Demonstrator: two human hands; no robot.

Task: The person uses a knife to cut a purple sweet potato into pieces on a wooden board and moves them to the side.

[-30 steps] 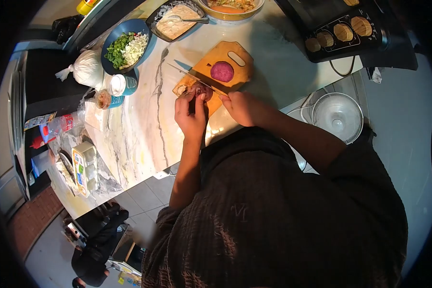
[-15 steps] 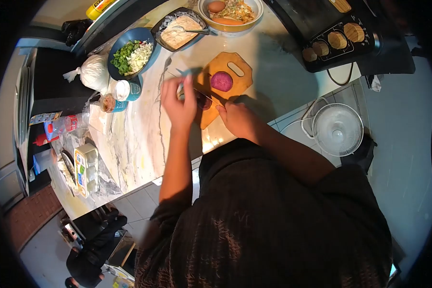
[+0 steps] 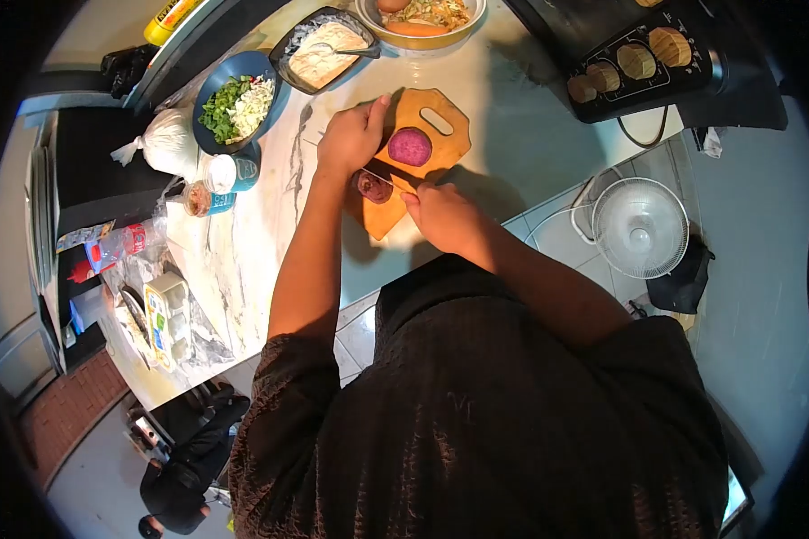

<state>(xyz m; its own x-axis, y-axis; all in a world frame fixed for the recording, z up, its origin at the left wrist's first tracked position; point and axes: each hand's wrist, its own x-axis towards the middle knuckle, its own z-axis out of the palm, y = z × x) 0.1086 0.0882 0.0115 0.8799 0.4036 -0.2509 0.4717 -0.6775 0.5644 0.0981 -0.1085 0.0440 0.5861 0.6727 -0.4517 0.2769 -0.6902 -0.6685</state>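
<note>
left hand (image 3: 351,136) has moved far-left off onion piece (image 3: 374,186), fingers curled, grip unclear | right hand (image 3: 442,214) seemingly clasps knife (image 3: 394,177) | onion half (image 3: 410,145) uncut on cutting board (image 3: 431,112)

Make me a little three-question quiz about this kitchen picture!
1. True or false: the purple onion half lies on the wooden board.
2. Which hand holds the knife? A) left hand B) right hand
3. Fill in: the chopped greens sit in a blue ____.

Key: 1 true; 2 B; 3 bowl.
</note>
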